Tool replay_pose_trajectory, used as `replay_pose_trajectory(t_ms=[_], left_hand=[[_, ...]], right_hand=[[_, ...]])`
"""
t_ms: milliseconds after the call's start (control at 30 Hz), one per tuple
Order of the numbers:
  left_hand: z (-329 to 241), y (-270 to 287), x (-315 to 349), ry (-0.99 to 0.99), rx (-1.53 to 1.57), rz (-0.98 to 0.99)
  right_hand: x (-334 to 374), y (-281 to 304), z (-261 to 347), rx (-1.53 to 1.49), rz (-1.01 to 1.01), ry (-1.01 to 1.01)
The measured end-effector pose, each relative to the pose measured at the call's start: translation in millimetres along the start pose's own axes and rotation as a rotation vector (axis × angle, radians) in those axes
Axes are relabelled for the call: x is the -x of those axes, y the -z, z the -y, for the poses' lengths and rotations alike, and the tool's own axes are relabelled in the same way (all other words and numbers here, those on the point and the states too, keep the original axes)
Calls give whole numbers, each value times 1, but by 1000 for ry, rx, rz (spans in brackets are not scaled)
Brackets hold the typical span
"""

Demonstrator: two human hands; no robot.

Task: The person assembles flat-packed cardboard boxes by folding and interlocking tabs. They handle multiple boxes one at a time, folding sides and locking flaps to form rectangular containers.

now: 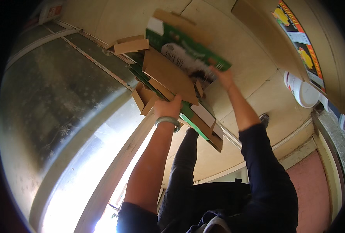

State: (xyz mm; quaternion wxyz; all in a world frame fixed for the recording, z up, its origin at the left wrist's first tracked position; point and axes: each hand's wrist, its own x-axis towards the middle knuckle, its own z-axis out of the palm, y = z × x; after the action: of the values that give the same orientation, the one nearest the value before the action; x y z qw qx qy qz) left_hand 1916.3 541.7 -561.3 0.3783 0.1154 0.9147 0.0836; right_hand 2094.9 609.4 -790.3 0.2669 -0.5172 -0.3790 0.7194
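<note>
My left hand (168, 107), with a pale green bangle (167, 121) at its wrist, is closed around the edge of several partly flattened cardboard boxes (168, 73). Their brown flaps stick out at odd angles, and green printed sides show between them. To the right and farther off, my right hand (223, 79) grips the corner of a green printed cardboard box (192, 50) with a white patch. That box is smeared by motion and lies close against the bunch in my left hand. Some of the fingers on both hands are hidden by the cardboard.
At the left stands a glass pane (59, 105) with snowflake decorations, and a pale wooden frame edge (114, 174) runs beside my left forearm. A large brown carton (258, 35) and a white bucket (305, 93) are at the right. Beige tiles (254, 73) cover the floor.
</note>
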Motion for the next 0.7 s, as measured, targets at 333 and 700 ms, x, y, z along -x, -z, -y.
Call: replay_pose_trajectory(t_ms=[333, 700], left_hand=[[49, 78, 86, -180, 518, 201], [110, 203, 422, -307, 323, 795]], right_hand=[[238, -82, 152, 213, 125, 1], [665, -47, 327, 663, -121, 396]])
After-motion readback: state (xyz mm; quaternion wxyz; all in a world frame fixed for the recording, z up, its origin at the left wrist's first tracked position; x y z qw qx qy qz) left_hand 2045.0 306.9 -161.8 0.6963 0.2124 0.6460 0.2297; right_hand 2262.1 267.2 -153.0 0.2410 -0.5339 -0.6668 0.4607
